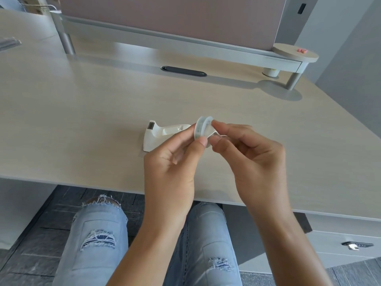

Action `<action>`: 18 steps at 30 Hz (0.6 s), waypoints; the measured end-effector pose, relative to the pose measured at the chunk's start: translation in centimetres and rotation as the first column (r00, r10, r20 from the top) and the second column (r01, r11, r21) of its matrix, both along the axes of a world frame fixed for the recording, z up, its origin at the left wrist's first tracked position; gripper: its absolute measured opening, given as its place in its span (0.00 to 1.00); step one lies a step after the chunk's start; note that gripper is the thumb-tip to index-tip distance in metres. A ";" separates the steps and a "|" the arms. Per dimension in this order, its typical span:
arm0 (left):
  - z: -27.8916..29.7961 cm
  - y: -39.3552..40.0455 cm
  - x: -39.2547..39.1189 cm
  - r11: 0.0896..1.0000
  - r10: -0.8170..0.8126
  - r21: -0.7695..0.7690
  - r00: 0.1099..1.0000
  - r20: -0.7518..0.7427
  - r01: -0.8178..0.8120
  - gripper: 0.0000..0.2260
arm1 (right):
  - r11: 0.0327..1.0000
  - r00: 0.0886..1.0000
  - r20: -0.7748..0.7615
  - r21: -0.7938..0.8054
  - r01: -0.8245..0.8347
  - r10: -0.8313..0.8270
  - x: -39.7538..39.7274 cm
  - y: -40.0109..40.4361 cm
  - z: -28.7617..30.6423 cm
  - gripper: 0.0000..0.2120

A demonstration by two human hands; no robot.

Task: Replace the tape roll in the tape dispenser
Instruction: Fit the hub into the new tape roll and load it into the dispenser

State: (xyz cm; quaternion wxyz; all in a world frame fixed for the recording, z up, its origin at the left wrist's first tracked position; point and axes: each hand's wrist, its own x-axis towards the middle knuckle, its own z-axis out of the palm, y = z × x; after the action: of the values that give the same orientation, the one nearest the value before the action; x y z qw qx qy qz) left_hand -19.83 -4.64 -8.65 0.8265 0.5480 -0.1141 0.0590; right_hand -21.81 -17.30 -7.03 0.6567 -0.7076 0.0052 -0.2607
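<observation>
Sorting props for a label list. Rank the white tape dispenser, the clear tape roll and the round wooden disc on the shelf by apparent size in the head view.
1. Tape dispenser and wooden disc: look alike; the disc sits farther off, so unranked.
2. Tape roll, smallest, though nearest.

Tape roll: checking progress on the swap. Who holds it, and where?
Both hands: left hand pinches the tape roll at its rim; right hand fingers grip its near side.

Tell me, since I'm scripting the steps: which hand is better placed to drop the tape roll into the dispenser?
Probably the left hand: it pinches the tape roll by its rim, right beside the empty white dispenser. The right hand only holds the roll's inner part and lies farther from it.
</observation>
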 end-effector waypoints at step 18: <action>-0.4 0.1 -0.6 1.000 0.008 0.010 1.000 0.029 -0.008 0.13 | 0.982 0.998 0.056 -0.186 0.022 -0.012 -0.5 -0.5 0.2 0.09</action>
State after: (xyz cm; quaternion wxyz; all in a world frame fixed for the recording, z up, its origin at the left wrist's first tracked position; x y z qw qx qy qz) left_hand -20.47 -4.53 -9.00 0.8219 0.5516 -0.1239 0.0696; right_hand -22.27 -17.82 -6.87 0.5853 -0.7584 -0.0313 -0.2850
